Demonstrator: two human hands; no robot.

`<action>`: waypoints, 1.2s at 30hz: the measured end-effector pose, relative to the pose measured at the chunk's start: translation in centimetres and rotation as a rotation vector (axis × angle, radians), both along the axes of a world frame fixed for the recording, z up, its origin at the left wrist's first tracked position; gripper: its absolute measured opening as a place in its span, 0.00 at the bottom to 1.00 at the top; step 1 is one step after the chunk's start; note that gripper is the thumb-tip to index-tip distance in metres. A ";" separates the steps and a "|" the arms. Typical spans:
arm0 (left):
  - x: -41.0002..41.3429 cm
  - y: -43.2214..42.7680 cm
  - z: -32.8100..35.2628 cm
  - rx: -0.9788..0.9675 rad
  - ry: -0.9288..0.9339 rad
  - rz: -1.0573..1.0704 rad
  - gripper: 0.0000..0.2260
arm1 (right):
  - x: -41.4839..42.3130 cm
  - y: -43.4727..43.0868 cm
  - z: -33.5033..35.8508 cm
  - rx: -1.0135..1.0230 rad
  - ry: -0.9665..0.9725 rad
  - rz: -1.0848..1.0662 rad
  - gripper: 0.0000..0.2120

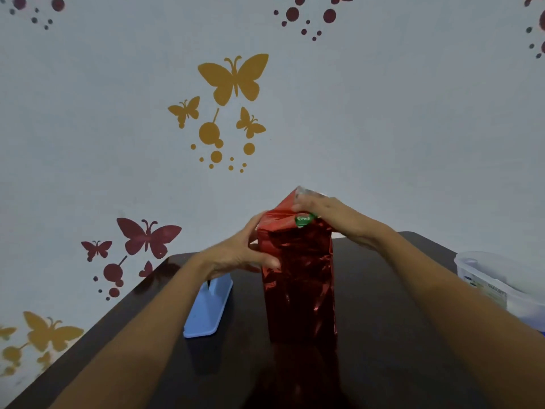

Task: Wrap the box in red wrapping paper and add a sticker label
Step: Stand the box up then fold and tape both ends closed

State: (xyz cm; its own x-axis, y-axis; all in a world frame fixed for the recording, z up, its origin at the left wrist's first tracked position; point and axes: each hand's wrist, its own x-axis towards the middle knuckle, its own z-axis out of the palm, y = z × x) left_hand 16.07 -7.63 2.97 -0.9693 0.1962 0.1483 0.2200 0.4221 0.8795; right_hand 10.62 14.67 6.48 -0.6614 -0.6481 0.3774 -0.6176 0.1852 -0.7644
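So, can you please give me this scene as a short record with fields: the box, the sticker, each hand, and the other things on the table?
box: wrapped in shiny red paper, stands upright on the dark table
sticker: round, green, on the top fold
left hand: grips the box's upper left side
right hand: lies over the top, fingers at the raised paper flap; grip unclear
other things: blue object left of the box; plastic tub at the right edge
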 end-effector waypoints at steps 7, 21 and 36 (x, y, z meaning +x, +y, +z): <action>0.4 0.6 -0.2 0.008 0.034 0.054 0.35 | -0.5 3.3 3.0 0.226 0.256 -0.127 0.16; 0.9 0.7 0.2 -0.045 0.009 0.070 0.40 | -3.3 1.4 8.0 0.701 0.746 -0.277 0.12; -0.2 1.1 0.4 -0.068 -0.016 0.064 0.39 | -1.1 2.5 10.6 0.318 1.207 -0.357 0.04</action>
State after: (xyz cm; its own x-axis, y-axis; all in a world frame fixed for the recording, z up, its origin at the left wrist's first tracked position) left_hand 15.91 -6.56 3.38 -0.9823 0.1427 0.1209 0.1766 0.4938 0.8515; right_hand 9.52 17.22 17.09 -0.1677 -0.6784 0.7153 -0.7603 0.5509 0.3442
